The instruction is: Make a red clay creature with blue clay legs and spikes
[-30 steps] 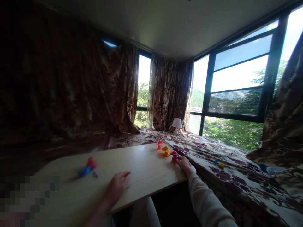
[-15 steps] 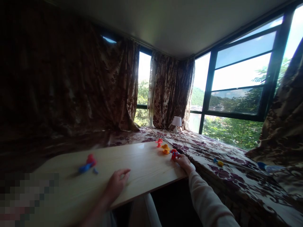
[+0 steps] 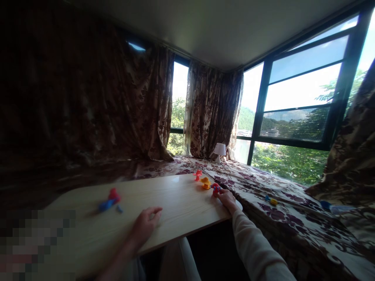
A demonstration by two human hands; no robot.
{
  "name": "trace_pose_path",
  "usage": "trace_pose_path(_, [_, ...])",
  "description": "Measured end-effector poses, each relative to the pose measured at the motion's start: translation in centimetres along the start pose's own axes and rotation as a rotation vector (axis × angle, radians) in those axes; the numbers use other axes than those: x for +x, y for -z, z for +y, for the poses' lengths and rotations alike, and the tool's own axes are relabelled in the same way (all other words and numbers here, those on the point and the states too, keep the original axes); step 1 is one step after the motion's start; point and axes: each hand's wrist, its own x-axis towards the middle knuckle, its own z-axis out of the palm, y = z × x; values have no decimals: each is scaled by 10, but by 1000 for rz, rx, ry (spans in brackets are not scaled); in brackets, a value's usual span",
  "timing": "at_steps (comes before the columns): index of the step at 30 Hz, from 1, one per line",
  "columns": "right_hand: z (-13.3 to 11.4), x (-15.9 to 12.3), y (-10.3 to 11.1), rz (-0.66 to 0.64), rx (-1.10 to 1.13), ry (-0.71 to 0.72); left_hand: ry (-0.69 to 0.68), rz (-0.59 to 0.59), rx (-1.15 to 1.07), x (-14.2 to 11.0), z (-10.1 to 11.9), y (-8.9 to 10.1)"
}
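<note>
A light wooden table (image 3: 175,207) stretches across the lower middle. My left hand (image 3: 145,225) rests near its front edge, fingers loosely curled on the wood, holding nothing. My right hand (image 3: 227,198) reaches to the table's far right corner and its fingers pinch a small red and blue toy (image 3: 215,189). Just beyond it stand an orange toy (image 3: 205,182) and a red toy (image 3: 197,175). Towards the left of the table lies a red and blue toy (image 3: 109,199).
A floral patterned cloth (image 3: 278,210) covers the surface right of the table, with a small blue and yellow toy (image 3: 271,200) on it. A small white lamp (image 3: 219,151) stands by the windows. Patterned curtains (image 3: 209,113) hang behind.
The view has shifted slightly. Both hands stay where they were, the right one still at the red and blue toy.
</note>
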Motion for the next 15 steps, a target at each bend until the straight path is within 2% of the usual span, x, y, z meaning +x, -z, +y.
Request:
trace_pose_path(8, [-4, -3, 1, 11, -21, 13, 4, 2, 7, -2, 5, 1])
trace_pose_path(15, [1, -6, 3, 51, 9, 82, 18, 11, -20, -3, 8, 2])
